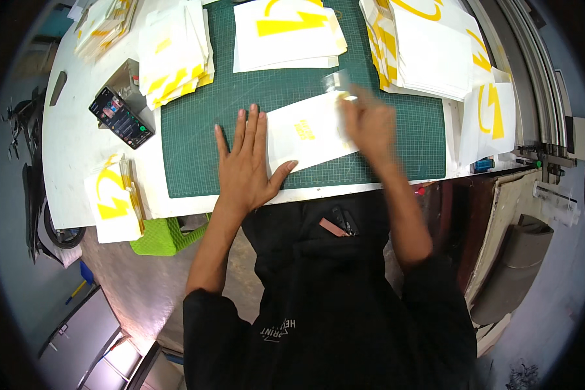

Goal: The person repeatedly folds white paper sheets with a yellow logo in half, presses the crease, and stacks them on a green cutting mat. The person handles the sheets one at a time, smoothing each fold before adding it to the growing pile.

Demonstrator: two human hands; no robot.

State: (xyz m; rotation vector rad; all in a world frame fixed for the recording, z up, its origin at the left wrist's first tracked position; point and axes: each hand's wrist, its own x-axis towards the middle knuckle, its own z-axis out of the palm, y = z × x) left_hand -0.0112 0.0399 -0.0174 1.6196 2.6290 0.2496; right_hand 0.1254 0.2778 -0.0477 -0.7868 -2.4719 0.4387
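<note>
A white folded paper piece [313,130] with a small yellow print lies slightly tilted on a green cutting mat [195,162]. My left hand [246,159] rests flat at its left end, fingers apart, with the thumb over the lower edge. My right hand [372,127] is over the paper's right end, smeared by motion, its fingers curled together. A clear, blurred thing [335,80] shows by its fingertips; its kind cannot be made out. Just beyond the paper lies a pile of white sheets [292,49] with yellow shapes.
White-and-yellow paper stacks stand at the back left [175,58], back right [432,62] and left front edge [114,205]. A phone [121,118] leans on a grey box [129,88]. A green woven seat [159,237] is below the table edge.
</note>
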